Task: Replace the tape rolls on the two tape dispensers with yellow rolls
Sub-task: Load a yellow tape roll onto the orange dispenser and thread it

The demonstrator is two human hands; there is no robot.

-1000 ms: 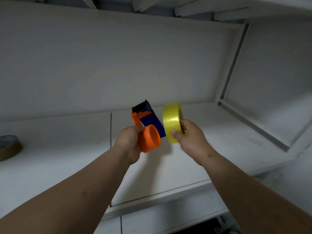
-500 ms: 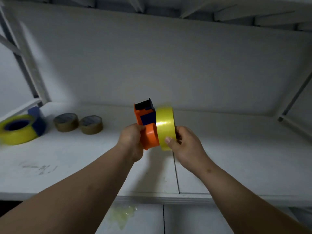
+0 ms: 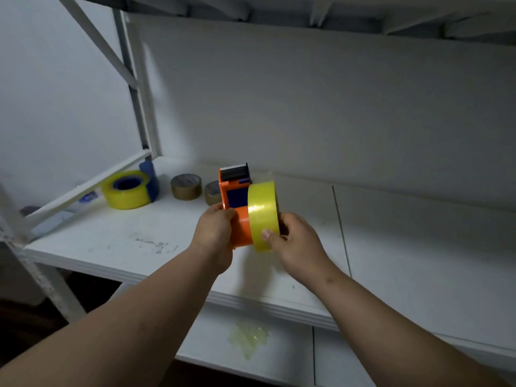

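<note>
Both bare forearms reach forward and converge in front of the chest. The left hand (image 3: 215, 233) has its grip closed with the back facing the camera. The right hand (image 3: 296, 241) is also closed, thumb forward, fingers curled behind.

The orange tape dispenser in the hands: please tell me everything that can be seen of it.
The orange tape dispenser looks like smooth plastic, with a dark blue panel on its side and a black cutter part at the top. It is held upright above the white shelf. The left hand grips its left edge. A yellow tape roll, held by the right hand, is pressed against its right side. Whether the roll is fully seated cannot be told.
</note>
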